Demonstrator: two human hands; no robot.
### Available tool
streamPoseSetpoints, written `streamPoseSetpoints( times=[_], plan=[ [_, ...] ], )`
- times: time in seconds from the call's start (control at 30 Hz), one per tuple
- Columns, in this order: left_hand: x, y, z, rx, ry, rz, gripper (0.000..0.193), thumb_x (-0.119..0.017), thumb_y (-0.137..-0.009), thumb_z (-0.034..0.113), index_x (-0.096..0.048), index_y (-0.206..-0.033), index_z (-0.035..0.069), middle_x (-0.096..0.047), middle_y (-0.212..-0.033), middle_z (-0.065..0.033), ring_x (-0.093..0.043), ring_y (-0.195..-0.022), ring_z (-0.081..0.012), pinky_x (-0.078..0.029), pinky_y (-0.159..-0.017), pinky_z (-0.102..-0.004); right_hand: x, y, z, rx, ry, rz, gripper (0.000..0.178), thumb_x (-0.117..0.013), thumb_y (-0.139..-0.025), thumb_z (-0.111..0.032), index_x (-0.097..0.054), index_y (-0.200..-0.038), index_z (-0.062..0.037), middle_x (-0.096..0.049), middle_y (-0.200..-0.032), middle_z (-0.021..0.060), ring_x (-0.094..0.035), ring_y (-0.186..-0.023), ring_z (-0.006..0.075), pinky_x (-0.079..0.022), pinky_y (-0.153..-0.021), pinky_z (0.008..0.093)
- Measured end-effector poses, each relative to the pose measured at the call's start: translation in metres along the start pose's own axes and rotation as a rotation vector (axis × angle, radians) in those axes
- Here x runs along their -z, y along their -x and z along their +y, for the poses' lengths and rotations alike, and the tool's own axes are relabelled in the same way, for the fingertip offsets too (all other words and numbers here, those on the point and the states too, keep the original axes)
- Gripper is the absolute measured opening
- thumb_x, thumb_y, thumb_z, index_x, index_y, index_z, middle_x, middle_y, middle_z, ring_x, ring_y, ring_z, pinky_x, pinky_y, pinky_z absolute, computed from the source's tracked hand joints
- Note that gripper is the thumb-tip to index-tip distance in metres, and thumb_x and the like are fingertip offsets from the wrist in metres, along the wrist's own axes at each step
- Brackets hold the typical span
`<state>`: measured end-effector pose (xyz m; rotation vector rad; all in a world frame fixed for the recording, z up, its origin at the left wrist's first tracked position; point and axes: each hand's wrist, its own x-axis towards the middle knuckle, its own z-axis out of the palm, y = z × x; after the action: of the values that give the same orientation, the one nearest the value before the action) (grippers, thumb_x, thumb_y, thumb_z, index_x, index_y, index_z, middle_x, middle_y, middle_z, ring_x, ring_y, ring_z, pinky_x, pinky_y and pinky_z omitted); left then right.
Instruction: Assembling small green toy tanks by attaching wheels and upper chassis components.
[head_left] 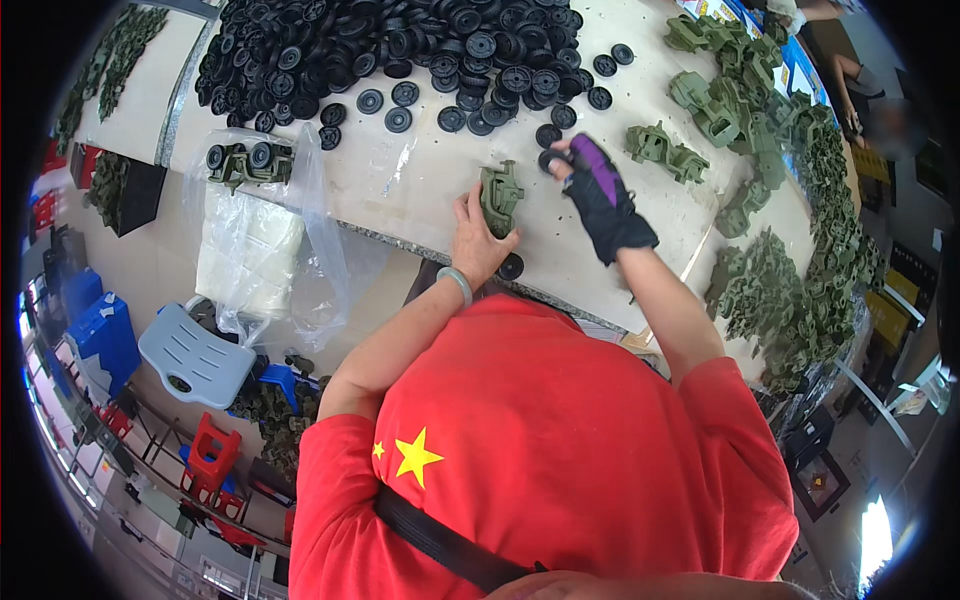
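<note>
My left hand (482, 240), with a bangle at the wrist, is closed around an olive-green toy vehicle body (501, 197) standing on the table. My right hand (603, 198) wears a black and purple fingerless glove. Between its thumb and fingers is a small black toy wheel (551, 160), held to the right of the vehicle body and apart from it. Another black wheel (510, 266) lies near the table's front edge, beside my left hand. A large heap of black wheels (400, 45) covers the far part of the table.
Olive-green vehicle bodies (650, 143) lie at the right, with a pile of small green parts (765, 295) nearer me. An assembled toy vehicle (248, 165) with wheels sits at the left, by a clear plastic bag (325, 265). A grey stool (197, 355) stands on the floor.
</note>
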<state>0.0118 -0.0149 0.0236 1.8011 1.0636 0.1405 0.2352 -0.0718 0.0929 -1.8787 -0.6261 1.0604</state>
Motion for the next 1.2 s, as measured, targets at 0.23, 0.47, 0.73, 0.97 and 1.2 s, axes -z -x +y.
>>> streamPoseSetpoints(
  times=[0.23, 0.47, 0.73, 0.97, 1.2],
  plan=[
    [0.004, -0.003, 0.012, 0.082, -0.031, -0.063, 0.105, -0.084, -0.078, 0.028, -0.024, -0.162, 0.008, -0.036, -0.150, -0.0235, -0.057, -0.128, -0.0481, -0.054, -0.104, -0.0520, -0.036, 0.033, 0.013, -0.057, -0.108, -0.057, 0.026, -0.073, -0.100, -0.020, -0.067, -0.120, -0.0043, -0.073, -0.105, 0.0047, -0.067, -0.091, 0.0143, -0.056, -0.076, 0.0309],
    [0.002, -0.003, 0.012, 0.080, -0.026, -0.058, 0.103, -0.082, -0.080, 0.029, -0.024, -0.162, 0.008, -0.036, -0.150, -0.0234, -0.060, -0.125, -0.0479, -0.054, -0.103, -0.0520, -0.050, 0.016, 0.033, 0.099, 0.105, -0.030, 0.022, -0.074, -0.097, -0.015, -0.069, -0.113, -0.0018, -0.074, -0.101, 0.0124, -0.072, -0.092, 0.0257, -0.057, -0.079, 0.0378],
    [-0.003, -0.001, -0.002, 0.046, -0.090, -0.023, 0.105, -0.081, -0.081, 0.038, -0.022, -0.164, 0.010, -0.055, -0.142, -0.0257, -0.067, -0.115, -0.0460, -0.056, -0.101, -0.0508, -0.047, 0.002, -0.008, 0.491, 0.434, 0.235, 0.022, -0.072, -0.094, -0.012, -0.070, -0.114, -0.0039, -0.071, -0.097, 0.0119, -0.068, -0.091, 0.0271, -0.055, -0.083, 0.0399],
    [-0.002, -0.009, -0.003, 0.004, -0.215, -0.233, 0.112, -0.087, -0.080, 0.046, -0.020, -0.162, 0.007, -0.069, -0.125, -0.0284, -0.069, -0.113, -0.0454, -0.056, -0.099, -0.0521, -0.081, -0.028, -0.027, 0.865, 1.036, -0.342, 0.040, -0.072, -0.074, -0.024, -0.073, -0.112, -0.0104, -0.069, -0.105, 0.0132, -0.066, -0.101, 0.0365, -0.052, -0.093, 0.0484],
    [-0.006, -0.013, -0.003, 0.089, -0.108, -0.191, 0.125, -0.086, -0.077, 0.039, -0.005, -0.167, 0.005, -0.070, -0.117, -0.0251, -0.069, -0.112, -0.0435, -0.056, -0.097, -0.0517, -0.092, -0.044, 0.005, 0.404, 0.606, 0.194, 0.034, -0.072, -0.078, -0.022, -0.070, -0.108, -0.0074, -0.069, -0.102, 0.0158, -0.066, -0.100, 0.0371, -0.051, -0.088, 0.0501]
  ],
)
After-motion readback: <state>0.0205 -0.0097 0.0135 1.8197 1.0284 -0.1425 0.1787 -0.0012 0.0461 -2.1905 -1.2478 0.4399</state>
